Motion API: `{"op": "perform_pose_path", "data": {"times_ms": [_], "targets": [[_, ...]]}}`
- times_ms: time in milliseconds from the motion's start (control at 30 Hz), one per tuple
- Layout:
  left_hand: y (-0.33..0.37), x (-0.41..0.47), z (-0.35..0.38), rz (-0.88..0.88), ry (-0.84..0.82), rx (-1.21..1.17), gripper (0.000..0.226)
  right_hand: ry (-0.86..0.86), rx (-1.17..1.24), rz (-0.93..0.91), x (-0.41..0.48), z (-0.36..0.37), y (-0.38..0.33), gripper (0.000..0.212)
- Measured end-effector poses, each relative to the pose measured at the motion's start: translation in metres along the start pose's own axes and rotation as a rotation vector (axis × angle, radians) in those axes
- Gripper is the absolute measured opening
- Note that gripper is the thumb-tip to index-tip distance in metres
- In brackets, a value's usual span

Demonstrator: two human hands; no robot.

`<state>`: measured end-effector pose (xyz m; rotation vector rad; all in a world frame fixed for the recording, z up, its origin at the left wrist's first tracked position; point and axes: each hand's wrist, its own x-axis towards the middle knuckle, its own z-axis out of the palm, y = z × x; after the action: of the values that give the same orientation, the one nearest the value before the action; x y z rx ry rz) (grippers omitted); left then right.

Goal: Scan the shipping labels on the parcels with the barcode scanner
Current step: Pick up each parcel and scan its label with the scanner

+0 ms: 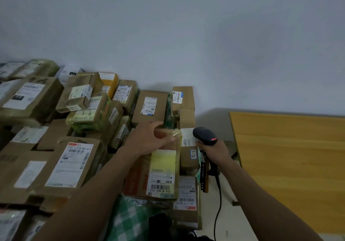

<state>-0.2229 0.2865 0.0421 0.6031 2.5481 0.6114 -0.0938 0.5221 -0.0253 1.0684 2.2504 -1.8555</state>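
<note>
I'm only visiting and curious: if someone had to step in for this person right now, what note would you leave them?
Left hand grips the top edge of a taped parcel; its barcode label faces up.
Right hand holds the barcode scanner, just right of that parcel.
Done: cannot tell which labels are already scanned.
Left: scan this label, then work through the pile of parcels.
</note>
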Motion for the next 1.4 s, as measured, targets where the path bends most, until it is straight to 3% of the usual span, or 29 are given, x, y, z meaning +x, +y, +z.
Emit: {"op": "perform_pose_path", "data": {"times_ms": [167, 233, 400, 467, 633, 800, 900, 1200, 1400], "targets": [[0.0, 0.036, -0.024, 0.009, 0.162, -0.154, 0.039, 0.022, -0.243, -0.215, 0.013, -0.013, -0.033, 0.029], [-0.008, 0.059, -0.033, -0.016, 0.216, -0.154, 0.033, 0.019, -0.307, -0.276, 0.023, -0.01, -0.061, 0.02], [-0.044, 0.124, -0.03, -0.099, 0.194, -0.145, 0.05, -0.124, -0.454, -0.344, 0.06, 0.012, -0.113, 0.017], [-0.058, 0.145, -0.021, -0.135, 0.17, -0.14, 0.056, -0.201, -0.53, -0.316, 0.075, 0.026, -0.121, 0.041], [-0.087, 0.188, 0.012, -0.261, 0.218, -0.213, 0.057, -0.319, -0.565, -0.28, 0.104, 0.052, -0.118, 0.052], [-0.112, 0.22, 0.049, -0.421, 0.073, -0.171, 0.121, -0.317, -0.558, -0.229, 0.124, 0.059, -0.103, 0.047], [-0.113, 0.218, 0.057, -0.462, 0.029, -0.149, 0.142, -0.316, -0.568, -0.205, 0.13, 0.058, -0.099, 0.043], [-0.116, 0.224, 0.063, -0.508, 0.12, -0.208, 0.148, -0.293, -0.692, -0.19, 0.129, 0.067, -0.1, 0.044], [-0.1, 0.217, 0.063, -0.406, 0.332, -0.243, 0.138, -0.276, -0.717, -0.177, 0.128, 0.068, -0.101, 0.049]]}}
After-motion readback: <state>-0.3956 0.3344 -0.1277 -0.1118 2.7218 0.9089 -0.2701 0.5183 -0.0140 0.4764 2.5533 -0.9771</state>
